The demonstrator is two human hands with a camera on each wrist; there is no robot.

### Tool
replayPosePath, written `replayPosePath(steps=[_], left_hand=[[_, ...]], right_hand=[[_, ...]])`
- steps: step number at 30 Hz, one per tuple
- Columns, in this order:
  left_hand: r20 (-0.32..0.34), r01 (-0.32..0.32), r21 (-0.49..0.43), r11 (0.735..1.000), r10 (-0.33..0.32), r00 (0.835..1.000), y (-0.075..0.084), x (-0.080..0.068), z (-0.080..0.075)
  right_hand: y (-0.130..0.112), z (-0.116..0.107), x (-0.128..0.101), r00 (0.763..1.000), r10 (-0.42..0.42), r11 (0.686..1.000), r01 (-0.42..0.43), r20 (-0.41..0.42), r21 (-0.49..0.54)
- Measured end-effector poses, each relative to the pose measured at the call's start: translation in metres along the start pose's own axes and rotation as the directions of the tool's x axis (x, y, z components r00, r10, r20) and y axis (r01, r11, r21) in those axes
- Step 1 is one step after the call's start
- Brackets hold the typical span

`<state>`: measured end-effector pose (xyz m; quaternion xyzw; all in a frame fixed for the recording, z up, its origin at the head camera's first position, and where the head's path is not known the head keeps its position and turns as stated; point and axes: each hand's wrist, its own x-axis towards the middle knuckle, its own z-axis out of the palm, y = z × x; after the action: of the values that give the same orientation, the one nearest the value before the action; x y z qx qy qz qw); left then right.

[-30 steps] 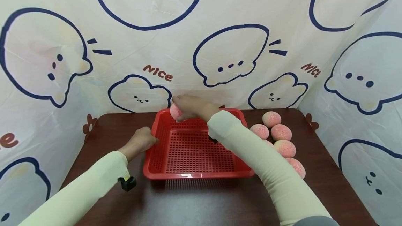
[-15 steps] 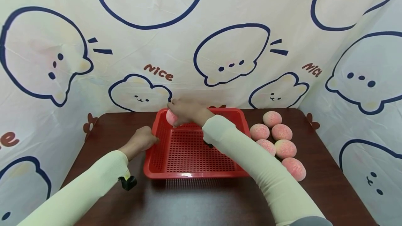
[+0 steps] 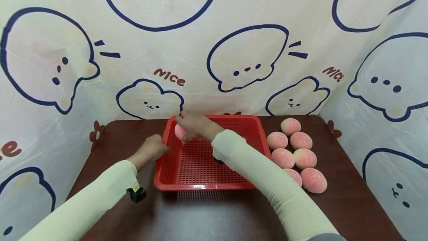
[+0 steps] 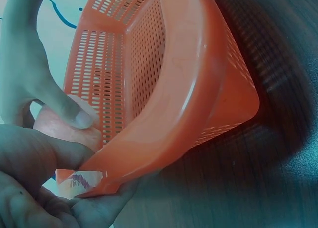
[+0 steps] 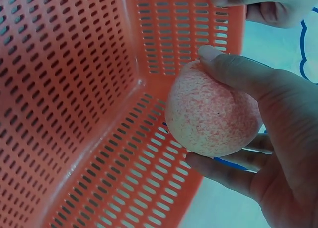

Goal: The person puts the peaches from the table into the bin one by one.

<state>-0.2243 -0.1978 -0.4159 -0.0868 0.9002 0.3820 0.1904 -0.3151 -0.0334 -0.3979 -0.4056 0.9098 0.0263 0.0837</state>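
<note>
A red plastic basket (image 3: 205,187) with slotted walls stands on the dark wooden table. My left hand (image 3: 151,152) grips its left rim, thumb and fingers pinching the edge in the left wrist view. In my right hand (image 3: 195,125) is a pink speckled peach (image 5: 213,111), held between the thumb and several fingers. The peach is at the far left corner of the basket, inside the rim. In the head view the right hand covers part of the peach.
Several more peaches (image 3: 305,158) lie grouped on the table right of the basket; the right sleeve (image 3: 260,170) partly hides one. A cartoon-printed cloth (image 3: 200,55) hangs behind the table and along both sides.
My right hand has moved left and down with the peach, from above the back rim into the far left corner of the basket. The left hand stays on the rim.
</note>
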Motion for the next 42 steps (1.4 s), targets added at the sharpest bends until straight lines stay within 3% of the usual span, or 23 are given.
replayPosePath(steps=[17,24,42], left_hand=[[0.006,0.002,-0.005,1.0,-0.002,1.0,0.004,-0.002,0.003],[-0.007,0.002,0.002,1.0,-0.002,1.0,0.002,-0.003,0.004],[-0.008,0.019,0.011,1.0,-0.019,1.0,0.0,0.0,0.0]], right_hand=[[-0.006,0.028,0.004,0.994,0.104,0.991,-0.102,-0.024,0.085],[-0.01,0.043,0.006,0.991,0.125,0.989,-0.121,-0.05,0.088],[-0.019,0.054,0.009,0.983,0.171,0.984,-0.167,-0.064,0.06]])
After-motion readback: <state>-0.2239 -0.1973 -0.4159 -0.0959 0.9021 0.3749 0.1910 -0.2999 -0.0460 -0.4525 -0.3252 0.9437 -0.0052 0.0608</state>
